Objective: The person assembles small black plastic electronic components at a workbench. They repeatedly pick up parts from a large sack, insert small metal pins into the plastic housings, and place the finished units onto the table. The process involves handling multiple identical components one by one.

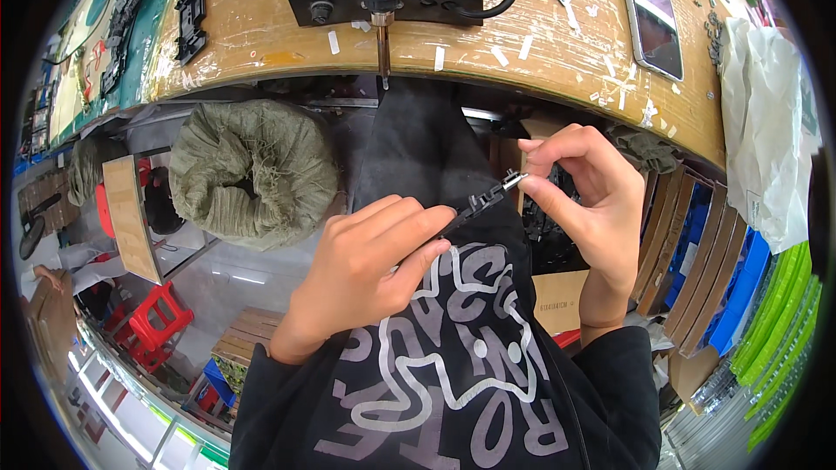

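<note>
From where I stand, the head view shows a slim black part held in the air above the person's lap, just short of the surface. The left hand has its fingers closed on the near end, thumb against curled forefinger, probably so the far end stays free and steady. The right hand brings its fingers nearly together at the silvery far end; I cannot tell whether they grip it or only touch it. Holding it this close and tilted upward likely makes the small details easier to see and reach.

The part looks like hard moulded plastic, narrow and notched, with a shiny, metal-like tip. Beyond it, a boxy black device sits on the surface, with a slender coppery rod in front, its tip pointing toward the person, perhaps for easy reach. The surface is wood-toned under a glossy, wrinkled film, scattered with pale strips. More jagged black pieces lie to the left, and below the edge sits a fat, ring-shaped bundle of frayed olive cloth
</note>
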Available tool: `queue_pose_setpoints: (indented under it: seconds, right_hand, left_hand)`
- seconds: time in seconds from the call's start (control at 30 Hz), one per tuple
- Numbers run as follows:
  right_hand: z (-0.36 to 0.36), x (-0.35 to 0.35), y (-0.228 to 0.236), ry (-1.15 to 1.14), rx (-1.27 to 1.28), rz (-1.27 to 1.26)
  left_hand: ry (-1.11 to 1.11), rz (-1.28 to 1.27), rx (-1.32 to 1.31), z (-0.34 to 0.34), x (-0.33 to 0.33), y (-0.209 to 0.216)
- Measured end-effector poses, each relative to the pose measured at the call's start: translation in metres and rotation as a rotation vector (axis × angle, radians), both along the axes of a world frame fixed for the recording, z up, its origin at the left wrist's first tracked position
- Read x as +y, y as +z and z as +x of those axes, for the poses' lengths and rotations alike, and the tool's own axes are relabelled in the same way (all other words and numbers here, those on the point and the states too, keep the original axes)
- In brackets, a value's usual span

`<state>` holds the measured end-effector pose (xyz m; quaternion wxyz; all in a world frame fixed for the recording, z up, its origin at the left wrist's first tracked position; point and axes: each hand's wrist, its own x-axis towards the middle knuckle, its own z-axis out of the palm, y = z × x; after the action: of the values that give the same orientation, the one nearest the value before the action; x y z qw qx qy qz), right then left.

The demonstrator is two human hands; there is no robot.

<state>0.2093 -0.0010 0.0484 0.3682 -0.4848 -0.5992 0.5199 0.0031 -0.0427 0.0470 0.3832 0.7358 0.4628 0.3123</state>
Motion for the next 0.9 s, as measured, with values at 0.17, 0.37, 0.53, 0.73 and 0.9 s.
queue_pose_setpoints:
  seconds: [0.17, 0.37, 0.53, 0.73, 0.9]
  right_hand:
    - [-0.002, 0.004, -0.003, 0.143, -0.183, 0.167]
    - [-0.007, 0.001, -0.021, 0.124, -0.03, -0.087]
    - [-0.022, -0.002, -0.047, 0.173, 0.113, 0.214]
    - [-0.036, -0.001, -0.055, 0.22, 0.282, 0.381]
    - [-0.044, 0.0, -0.061, 0.131, 0.159, 0.409]
  left_hand:
    - [-0.018, -0.105, -0.01, -0.006, 0.0, -0.002]
    - [-0.212, -0.653, -0.508, -0.033, 0.007, -0.031]
    - [-0.164, -0.917, -0.621, -0.025, 0.016, -0.048]
    - [-0.14, -1.141, -1.169, -0.006, 0.0, -0.067]
    - [-0.054, -1.039, -1.051, -0.012, 0.01, -0.063]
